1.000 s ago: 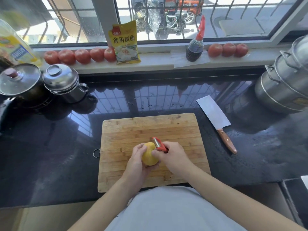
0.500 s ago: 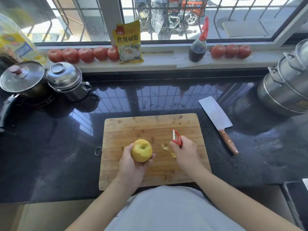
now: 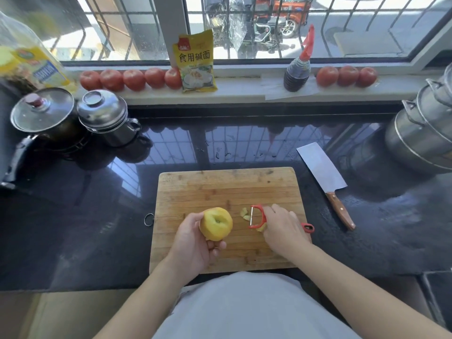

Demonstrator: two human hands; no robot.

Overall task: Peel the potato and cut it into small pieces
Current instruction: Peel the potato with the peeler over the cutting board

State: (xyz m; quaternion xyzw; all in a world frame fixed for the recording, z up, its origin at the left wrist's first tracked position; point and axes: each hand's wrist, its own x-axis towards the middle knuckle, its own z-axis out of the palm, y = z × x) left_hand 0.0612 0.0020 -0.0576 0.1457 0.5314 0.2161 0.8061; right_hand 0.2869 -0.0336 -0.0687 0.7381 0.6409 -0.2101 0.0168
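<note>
Potato [image 3: 216,223] in left hand [image 3: 193,243]; peeler [image 3: 259,216] near board's right edge.

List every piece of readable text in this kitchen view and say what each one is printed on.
"食用碱面": on the yellow plastic packet standing on the windowsill.
Small red logo at that packet's top corner: too small to read.
Blue-and-yellow label on the large clear oil bottle at far left: blurred, unreadable.

Strong daylight is admitted through the barred window [image 3: 244,28] at the top, where the outdoor scene is nearly overexposed. The window bars are mirrored as glare on the glossy black stone bench [image 3: 244,145]. Straight lines are bowed by wide-angle distortion, and the frame edges are rendered soft and smeared.
</note>
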